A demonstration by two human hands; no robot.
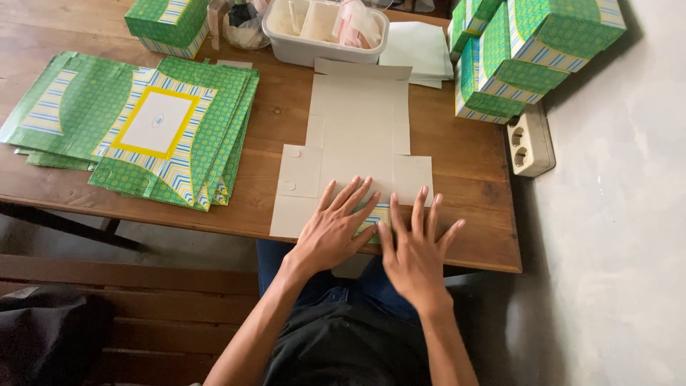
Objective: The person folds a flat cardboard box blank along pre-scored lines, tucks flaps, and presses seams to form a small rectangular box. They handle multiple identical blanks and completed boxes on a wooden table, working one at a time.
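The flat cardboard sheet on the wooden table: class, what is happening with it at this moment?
A person presses both bare hands, left hand and right hand, flat on the near end of an unfolded grey cardboard box blank lying plain side up on the brown wooden table. A green patterned flap shows between the hands. A stack of flat green printed blanks lies left; assembled green boxes stand right.

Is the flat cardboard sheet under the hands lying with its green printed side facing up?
No: the cardboard sheet shows its plain grey side, with green print visible only on a folded flap beneath the left hand and right hand.
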